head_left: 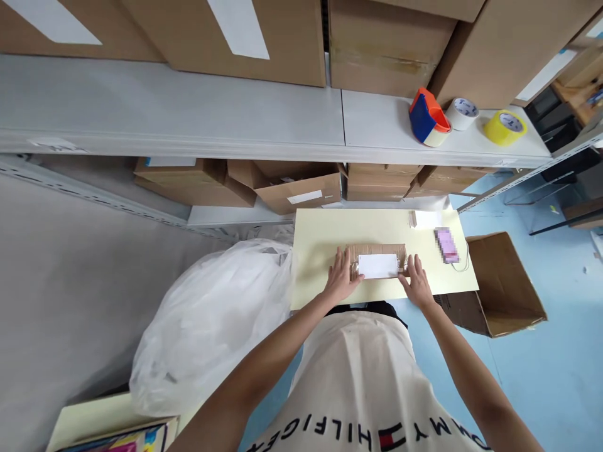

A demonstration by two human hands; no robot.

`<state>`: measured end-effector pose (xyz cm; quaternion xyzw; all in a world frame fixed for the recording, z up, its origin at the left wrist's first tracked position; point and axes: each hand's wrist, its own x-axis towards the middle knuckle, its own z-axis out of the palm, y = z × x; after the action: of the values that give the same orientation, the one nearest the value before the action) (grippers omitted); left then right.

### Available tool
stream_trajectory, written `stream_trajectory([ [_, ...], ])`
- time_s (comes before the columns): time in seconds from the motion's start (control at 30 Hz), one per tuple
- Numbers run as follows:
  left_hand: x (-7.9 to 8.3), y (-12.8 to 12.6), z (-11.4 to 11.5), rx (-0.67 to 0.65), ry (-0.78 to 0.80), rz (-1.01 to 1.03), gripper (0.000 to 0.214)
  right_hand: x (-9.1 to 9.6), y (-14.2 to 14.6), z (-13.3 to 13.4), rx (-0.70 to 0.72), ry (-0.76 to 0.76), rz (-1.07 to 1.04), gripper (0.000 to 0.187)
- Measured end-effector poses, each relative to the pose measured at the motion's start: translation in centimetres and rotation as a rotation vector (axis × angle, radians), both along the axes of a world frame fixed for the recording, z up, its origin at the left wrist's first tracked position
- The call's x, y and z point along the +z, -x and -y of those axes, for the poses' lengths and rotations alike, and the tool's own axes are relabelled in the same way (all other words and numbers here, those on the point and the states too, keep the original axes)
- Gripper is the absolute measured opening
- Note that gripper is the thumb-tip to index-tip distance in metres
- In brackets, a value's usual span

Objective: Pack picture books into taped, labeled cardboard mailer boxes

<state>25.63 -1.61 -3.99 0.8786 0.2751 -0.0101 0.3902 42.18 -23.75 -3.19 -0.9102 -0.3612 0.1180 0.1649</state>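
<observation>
A small brown cardboard parcel with a white label on its near face lies on a pale yellow table. My left hand lies flat against the parcel's left end, fingers stretched out. My right hand rests at the parcel's right end, fingers extended and touching the label's edge. Neither hand grips the parcel.
A phone with a cable and a white paper lie on the table's right. An open cardboard box stands on the blue floor at right. A large white plastic bag sits left. A tape dispenser and tape rolls rest on the shelf.
</observation>
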Motion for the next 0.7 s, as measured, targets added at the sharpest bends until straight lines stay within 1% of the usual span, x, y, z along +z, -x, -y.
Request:
stream_trajectory([
  [0.07,-0.7,-0.7,0.2,0.136,0.156,0.019,0.104,-0.2,-0.6,-0.2,-0.149,-0.098,-0.156,0.080],
  [0.13,-1.4,-1.3,0.3,0.223,0.251,0.041,0.110,-0.4,-0.9,-1.1,-0.269,-0.165,-0.314,0.090],
  [0.23,-2.1,-1.8,0.4,0.264,0.328,0.083,0.110,-0.4,-1.0,-2.6,-0.387,-0.181,-0.473,0.105],
  [0.3,-2.4,-1.8,0.4,0.253,0.372,0.120,0.103,-0.3,-0.8,-3.3,-0.434,-0.182,-0.519,0.105],
  [0.4,-2.7,-1.5,0.2,0.245,0.420,0.151,0.093,0.0,-0.5,-3.6,-0.447,-0.208,-0.548,0.094],
  [0.47,-2.7,-1.5,0.1,0.263,0.431,0.151,0.089,0.1,-0.5,-3.6,-0.418,-0.210,-0.546,0.087],
  [0.53,-2.3,-1.5,0.1,0.303,0.447,0.129,0.084,0.2,-0.6,-3.6,-0.376,-0.206,-0.539,0.085],
  [0.6,-1.4,-1.8,0.1,0.353,0.484,0.103,0.075,0.4,-0.8,-3.5,-0.336,-0.200,-0.533,0.085],
  [0.7,0.6,-2.6,0.7,0.413,0.521,0.104,0.060,1.1,-1.4,-2.5,-0.312,-0.168,-0.522,0.084],
])
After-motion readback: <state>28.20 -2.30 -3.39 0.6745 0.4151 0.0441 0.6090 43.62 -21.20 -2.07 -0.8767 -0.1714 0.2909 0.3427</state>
